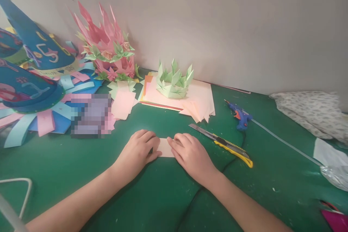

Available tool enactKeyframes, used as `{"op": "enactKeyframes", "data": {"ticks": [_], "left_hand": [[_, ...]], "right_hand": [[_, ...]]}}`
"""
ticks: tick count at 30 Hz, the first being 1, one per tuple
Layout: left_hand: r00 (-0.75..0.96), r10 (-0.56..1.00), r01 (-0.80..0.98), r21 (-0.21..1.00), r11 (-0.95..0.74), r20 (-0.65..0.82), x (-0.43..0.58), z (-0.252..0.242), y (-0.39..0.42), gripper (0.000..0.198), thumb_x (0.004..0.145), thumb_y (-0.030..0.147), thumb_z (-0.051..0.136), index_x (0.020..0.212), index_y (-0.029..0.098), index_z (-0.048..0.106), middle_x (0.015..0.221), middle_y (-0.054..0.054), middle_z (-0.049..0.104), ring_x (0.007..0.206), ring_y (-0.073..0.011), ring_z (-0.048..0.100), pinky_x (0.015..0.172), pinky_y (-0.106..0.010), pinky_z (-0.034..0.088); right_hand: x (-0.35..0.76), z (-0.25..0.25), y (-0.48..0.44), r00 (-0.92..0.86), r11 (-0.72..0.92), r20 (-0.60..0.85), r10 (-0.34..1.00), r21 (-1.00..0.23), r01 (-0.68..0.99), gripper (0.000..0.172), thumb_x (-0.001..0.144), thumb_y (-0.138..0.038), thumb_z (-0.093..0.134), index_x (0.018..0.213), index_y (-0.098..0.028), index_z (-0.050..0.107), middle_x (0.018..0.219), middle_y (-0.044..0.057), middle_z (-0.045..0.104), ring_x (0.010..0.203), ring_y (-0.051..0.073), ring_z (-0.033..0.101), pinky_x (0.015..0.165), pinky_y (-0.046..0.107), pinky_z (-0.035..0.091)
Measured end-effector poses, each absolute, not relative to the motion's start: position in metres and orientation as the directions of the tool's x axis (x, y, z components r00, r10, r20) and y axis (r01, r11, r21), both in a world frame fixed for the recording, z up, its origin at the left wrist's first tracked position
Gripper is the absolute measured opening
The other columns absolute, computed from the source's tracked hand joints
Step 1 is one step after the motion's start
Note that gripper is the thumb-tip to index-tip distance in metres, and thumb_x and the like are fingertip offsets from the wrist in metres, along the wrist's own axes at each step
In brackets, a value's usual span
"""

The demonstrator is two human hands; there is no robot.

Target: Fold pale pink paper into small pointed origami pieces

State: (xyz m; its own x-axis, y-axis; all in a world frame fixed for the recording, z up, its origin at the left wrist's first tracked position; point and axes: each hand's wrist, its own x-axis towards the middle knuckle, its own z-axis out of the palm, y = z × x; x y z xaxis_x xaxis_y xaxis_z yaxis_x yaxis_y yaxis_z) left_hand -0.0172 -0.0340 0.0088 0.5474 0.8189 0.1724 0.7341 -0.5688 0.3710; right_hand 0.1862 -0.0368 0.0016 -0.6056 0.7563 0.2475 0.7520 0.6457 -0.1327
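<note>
Both of my hands press on a small pale pink paper piece (164,147) lying on the green table cover (163,195). My left hand (137,152) lies on the paper's left end with its fingers curled over the edge. My right hand (190,154) covers the paper's right end, fingers bent and pressed down on it. Most of the paper is hidden under the two hands.
A yellow utility knife (225,145) lies just right of my right hand, and a blue glue gun (239,115) sits beyond it. A light green paper crown (174,79) rests on stacked pink sheets (199,96). Pink paper flowers (107,49), blue cone hats (35,45) and paper strips crowd the left. Cloth (312,110) lies at the right.
</note>
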Motion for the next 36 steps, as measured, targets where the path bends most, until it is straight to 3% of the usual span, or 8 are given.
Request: {"op": "enactKeyframes", "data": {"ticks": [5,15,18,21,25,30,33,36], "left_hand": [[0.496,0.851,0.760,0.386,-0.522,0.175,-0.021,0.001,-0.032,0.026,0.080,0.035,0.054,0.102,0.021,0.054,0.092,-0.006,0.053,0.083,-0.0213,0.049,0.077,-0.039,0.041],[0.528,0.833,0.638,0.569,-0.519,0.167,-0.015,0.000,-0.028,0.013,0.078,0.018,0.052,0.090,0.020,0.048,0.106,-0.005,0.053,0.102,-0.0218,0.045,0.086,-0.040,0.036],[0.559,0.811,0.571,0.629,-0.528,0.174,-0.011,0.001,-0.027,0.006,0.080,0.014,0.048,0.083,0.019,0.048,0.093,-0.002,0.057,0.091,-0.0175,0.049,0.081,-0.034,0.038],[0.554,0.816,0.520,0.698,-0.492,0.162,-0.010,0.000,-0.028,0.012,0.083,0.010,0.041,0.078,0.019,0.047,0.081,0.000,0.056,0.076,-0.0135,0.050,0.068,-0.027,0.040],[0.406,0.909,0.505,0.804,-0.313,0.099,-0.010,-0.001,-0.030,0.006,0.082,0.016,0.044,0.084,0.021,0.047,0.076,0.002,0.053,0.065,-0.0118,0.046,0.057,-0.023,0.037],[0.226,0.973,0.171,0.985,0.002,-0.041,-0.008,-0.003,-0.028,0.014,0.078,0.024,0.054,0.087,0.022,0.043,0.079,0.002,0.049,0.063,-0.0090,0.045,0.054,-0.019,0.037],[0.189,0.981,-0.003,0.999,0.037,-0.035,-0.006,-0.005,-0.025,0.020,0.078,0.022,0.057,0.087,0.023,0.039,0.083,0.003,0.048,0.067,-0.0084,0.046,0.057,-0.019,0.038],[0.153,0.988,-0.049,0.998,0.025,-0.017,-0.005,-0.006,-0.024,0.019,0.079,0.021,0.056,0.087,0.023,0.039,0.086,0.002,0.047,0.070,-0.0084,0.045,0.059,-0.019,0.038]], "right_hand": [[0.188,0.000,-0.035,-0.595,0.638,0.240,0.767,-0.190,0.746,0.028,0.088,-0.019,0.043,0.113,-0.019,0.056,0.091,0.008,0.057,0.084,0.019,0.051,0.071,0.033,0.043],[0.188,0.000,-0.031,-0.549,0.588,0.220,0.807,-0.391,0.708,0.027,0.084,-0.018,0.045,0.109,-0.020,0.054,0.100,0.008,0.056,0.092,0.022,0.050,0.080,0.038,0.043],[0.189,-0.001,-0.031,-0.547,0.583,0.230,0.805,-0.476,0.659,0.024,0.083,-0.015,0.044,0.105,-0.020,0.053,0.096,0.006,0.059,0.089,0.020,0.051,0.080,0.037,0.043],[0.192,-0.003,-0.031,-0.499,0.519,0.210,0.841,-0.575,0.633,0.026,0.085,-0.016,0.046,0.110,-0.022,0.051,0.088,0.004,0.060,0.083,0.018,0.052,0.075,0.033,0.045],[0.194,-0.004,-0.030,-0.414,0.425,0.194,0.889,-0.684,0.593,0.026,0.084,-0.019,0.051,0.109,-0.024,0.054,0.083,0.002,0.060,0.079,0.016,0.055,0.071,0.029,0.045],[0.193,-0.004,-0.031,-0.319,0.238,0.076,0.945,-0.828,0.507,0.022,0.081,-0.022,0.054,0.103,-0.024,0.055,0.071,-0.001,0.057,0.063,0.013,0.054,0.061,0.024,0.044],[0.191,-0.003,-0.031,-0.305,0.144,0.020,0.952,-0.909,0.391,0.027,0.081,-0.022,0.054,0.108,-0.024,0.050,0.064,-0.004,0.054,0.058,0.011,0.051,0.057,0.022,0.042],[0.190,-0.004,-0.032,-0.320,0.093,-0.022,0.947,-0.935,0.342,0.033,0.079,-0.023,0.058,0.110,-0.025,0.049,0.065,-0.004,0.055,0.057,0.010,0.050,0.056,0.021,0.042]]}}
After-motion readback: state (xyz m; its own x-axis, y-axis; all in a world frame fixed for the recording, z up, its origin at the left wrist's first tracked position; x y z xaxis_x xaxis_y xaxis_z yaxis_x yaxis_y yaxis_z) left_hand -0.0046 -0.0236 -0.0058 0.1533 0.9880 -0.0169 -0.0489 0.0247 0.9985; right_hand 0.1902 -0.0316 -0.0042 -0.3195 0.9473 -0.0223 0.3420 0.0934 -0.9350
